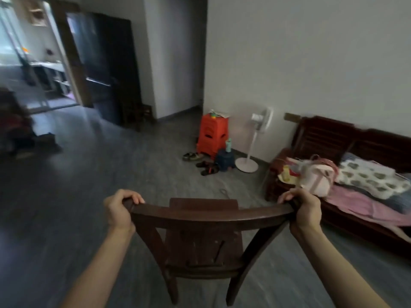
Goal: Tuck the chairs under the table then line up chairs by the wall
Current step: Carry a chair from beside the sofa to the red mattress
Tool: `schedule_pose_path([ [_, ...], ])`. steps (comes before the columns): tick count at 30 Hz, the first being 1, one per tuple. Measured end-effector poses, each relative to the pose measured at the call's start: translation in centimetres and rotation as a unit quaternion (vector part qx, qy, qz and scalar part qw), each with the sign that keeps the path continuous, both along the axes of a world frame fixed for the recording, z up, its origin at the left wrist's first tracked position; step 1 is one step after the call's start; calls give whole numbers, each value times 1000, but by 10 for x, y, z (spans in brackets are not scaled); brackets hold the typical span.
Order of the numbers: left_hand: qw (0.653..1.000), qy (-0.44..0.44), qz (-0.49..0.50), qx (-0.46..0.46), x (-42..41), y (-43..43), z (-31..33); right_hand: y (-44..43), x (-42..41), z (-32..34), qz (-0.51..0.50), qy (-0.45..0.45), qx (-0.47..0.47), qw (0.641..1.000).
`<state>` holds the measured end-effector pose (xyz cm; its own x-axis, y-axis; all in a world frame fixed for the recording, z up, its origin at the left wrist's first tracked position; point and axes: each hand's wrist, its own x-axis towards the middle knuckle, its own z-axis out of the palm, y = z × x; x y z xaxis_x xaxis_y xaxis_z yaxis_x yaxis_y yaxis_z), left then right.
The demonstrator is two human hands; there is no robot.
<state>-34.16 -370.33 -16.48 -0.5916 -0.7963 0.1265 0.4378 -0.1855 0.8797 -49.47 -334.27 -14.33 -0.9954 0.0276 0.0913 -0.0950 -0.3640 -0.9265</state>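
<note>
Gripped at both ends of its curved top rail: a dark wooden chair (200, 236), near centre of the room on the grey floor (89, 174), seat facing away toward the far wall (311, 63). Clenched around the rail's left end, the left hand (119, 211), fingers (135, 197) curled over the top; clamped likewise on the right end, the right hand (303, 211). Unclear from this angle whether all chair legs touching the floor. Farther off, against the wall, a stack of orange plastic stools (212, 135), with a small blue stool (225, 160) just beside it and a teal bottle (228, 145) on top. Scattered near the stools, several sandals (200, 162). To the right of these, a white standing fan (255, 138). Along the right, a dark wooden bench (333, 138) heaped with a pink-and-white bag (318, 176) and patterned bedding (373, 176). Far left, a black refrigerator (104, 67) beside an open doorway (33, 63).
</note>
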Motion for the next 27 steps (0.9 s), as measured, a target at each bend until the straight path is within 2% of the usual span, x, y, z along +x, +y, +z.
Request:
schedule_pose_path([
  [6, 992, -13, 127, 23, 97, -124, -5, -173, 11, -5, 110, -23, 44, 993],
  [10, 978, -20, 203, 54, 160, -193, -17, -296, 19, -16, 213, -48, 35, 975],
  [18, 905, -9, 397, 150, 255, -306, -25, -539, 43, -47, 397, -76, 14, 915],
  [23, 858, -23, 494, 140, 316, -368, -10, -672, 90, -36, 475, -81, 1, 876],
  [27, 841, -27, 524, 130, 365, -434, 0, -778, 133, -37, 524, -90, -9, 847],
])
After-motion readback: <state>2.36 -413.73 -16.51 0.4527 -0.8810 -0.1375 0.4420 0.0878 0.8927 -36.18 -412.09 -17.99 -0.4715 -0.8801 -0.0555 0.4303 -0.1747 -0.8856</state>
